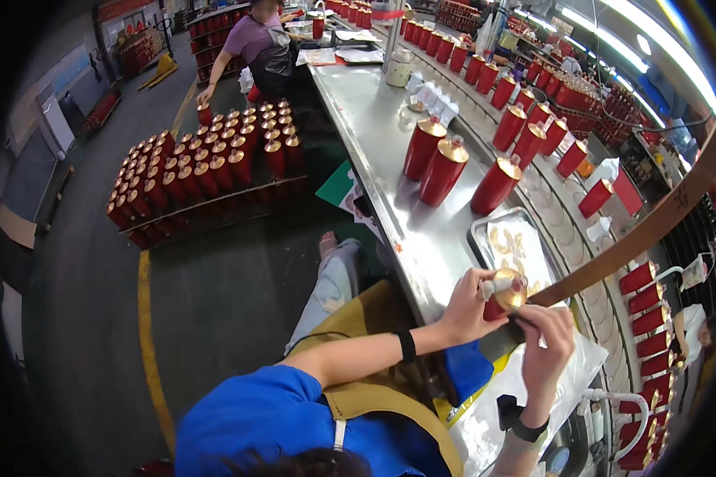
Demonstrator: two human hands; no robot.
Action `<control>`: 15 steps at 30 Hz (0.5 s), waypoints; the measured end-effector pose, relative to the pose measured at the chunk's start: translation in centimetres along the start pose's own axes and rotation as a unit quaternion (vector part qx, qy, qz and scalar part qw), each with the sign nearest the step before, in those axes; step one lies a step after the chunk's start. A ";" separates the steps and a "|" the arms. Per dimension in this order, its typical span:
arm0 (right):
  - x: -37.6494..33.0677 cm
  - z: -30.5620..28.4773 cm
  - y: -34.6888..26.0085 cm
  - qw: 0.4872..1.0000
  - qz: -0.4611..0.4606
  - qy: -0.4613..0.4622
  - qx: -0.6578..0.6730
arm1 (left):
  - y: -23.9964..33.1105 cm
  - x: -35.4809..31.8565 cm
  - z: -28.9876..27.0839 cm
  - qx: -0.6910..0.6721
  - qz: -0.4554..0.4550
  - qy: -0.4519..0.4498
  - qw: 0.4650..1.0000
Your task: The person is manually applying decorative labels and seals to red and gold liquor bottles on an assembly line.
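A red bottle-shaped container (493, 308) with a gold shoulder and a small reddish tip is in front of me over the bench edge. My left hand (463, 312) is wrapped round its left side. A small white piece (488, 291) shows by the left fingers. My right hand (549, 338) is at the container's right side, its fingers pinched together by the gold rim. What those fingertips hold, if anything, is too small to make out. Just beyond the hands lies a metal tray (479, 248) lined with white, with several small pale-gold pieces in it.
Three similar red containers (444, 173) stand farther along the metal bench (374, 151). A conveyor (549, 213) carrying more runs on the right. A brown strap (652, 230) crosses nearby. A blue cloth (467, 370) lies below my hands. At left, a co-worker (254, 40) touches a loaded pallet (215, 191).
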State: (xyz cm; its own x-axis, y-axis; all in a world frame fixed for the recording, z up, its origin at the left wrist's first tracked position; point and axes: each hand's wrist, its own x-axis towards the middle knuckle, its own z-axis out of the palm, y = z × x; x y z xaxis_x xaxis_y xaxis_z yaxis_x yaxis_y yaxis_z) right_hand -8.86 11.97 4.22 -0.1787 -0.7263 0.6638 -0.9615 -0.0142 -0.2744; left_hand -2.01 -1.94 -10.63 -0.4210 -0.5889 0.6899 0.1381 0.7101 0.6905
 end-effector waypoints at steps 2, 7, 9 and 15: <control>0.7 1.7 -0.2 0.998 -0.019 -0.021 -0.052 | 0.0 0.2 0.1 0.008 -0.042 0.017 0.999; 0.7 3.3 -0.8 0.996 -0.079 -0.012 -0.040 | -0.6 0.6 0.0 -0.010 -0.053 0.025 0.998; 0.7 3.4 -0.8 0.996 -0.026 -0.082 -0.017 | -0.7 0.8 -0.2 -0.041 -0.051 0.018 0.998; 1.5 4.0 0.0 0.996 -0.049 -0.027 -0.064 | -1.6 1.7 -0.8 -0.102 -0.051 -0.004 0.993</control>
State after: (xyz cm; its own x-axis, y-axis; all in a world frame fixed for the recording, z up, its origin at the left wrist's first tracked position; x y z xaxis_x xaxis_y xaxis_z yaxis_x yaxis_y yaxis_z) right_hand -8.30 8.13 2.38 -0.0743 -0.7613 0.6441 -0.9931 -0.0023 -0.1173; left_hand -2.24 -4.45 -10.38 -0.4494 -0.6495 0.6134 0.2737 0.5535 0.7866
